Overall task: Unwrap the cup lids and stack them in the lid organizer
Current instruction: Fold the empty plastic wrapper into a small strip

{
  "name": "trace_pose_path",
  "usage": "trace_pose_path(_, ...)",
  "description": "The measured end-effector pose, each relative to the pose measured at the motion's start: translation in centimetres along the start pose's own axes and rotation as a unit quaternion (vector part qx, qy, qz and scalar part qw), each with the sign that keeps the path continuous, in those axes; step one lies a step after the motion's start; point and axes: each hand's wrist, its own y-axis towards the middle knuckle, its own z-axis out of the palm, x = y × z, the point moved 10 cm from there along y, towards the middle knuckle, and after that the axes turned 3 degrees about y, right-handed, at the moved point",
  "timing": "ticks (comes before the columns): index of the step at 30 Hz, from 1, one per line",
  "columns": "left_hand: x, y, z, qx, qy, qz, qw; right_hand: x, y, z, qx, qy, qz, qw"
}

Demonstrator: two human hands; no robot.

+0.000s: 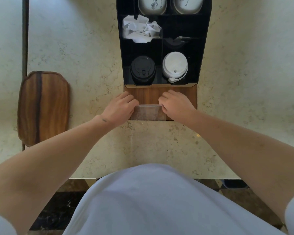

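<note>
A clear, see-through wrapped stack of lids [148,112] is held between my two hands in front of the black lid organizer [202,53]. My left hand [119,107] grips its left end and my right hand [175,103] pinches its top right edge. In the organizer's near compartments stand a stack of black lids [143,69] on the left and a stack of white lids [175,65] on the right. The organizer's wooden front panel [146,94] is right behind my fingers.
A wooden tray [43,107] lies on the marble counter [83,56] at the left. Crumpled white wrapping [140,28] fills a middle-left compartment. Two stacks of paper cups [152,5] sit in the far compartments. The counter's near edge is by my torso.
</note>
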Motion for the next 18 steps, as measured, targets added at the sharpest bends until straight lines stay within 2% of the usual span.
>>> trace_pose_path(5,-0.4,-0.4,0.3,0.005,0.016,0.019,1.0,0.1,-0.3,0.2,-0.003,-0.003,-0.002,1.0)
trace_pose_path(9,0.0,-1.0,0.6,0.021,0.023,0.013,0.999,0.1,-1.7,-0.2,-0.043,0.026,-0.009,0.999)
trace_pose_path(14,0.2,-2.2,0.4,0.02,-0.001,-0.022,1.0,-0.6,-2.6,-0.1,-0.046,0.061,0.023,0.997)
trace_pose_path(18,1.0,-1.8,0.1,0.011,-0.04,-0.09,0.995,-1.0,-1.3,0.0,-0.028,0.099,0.054,0.993)
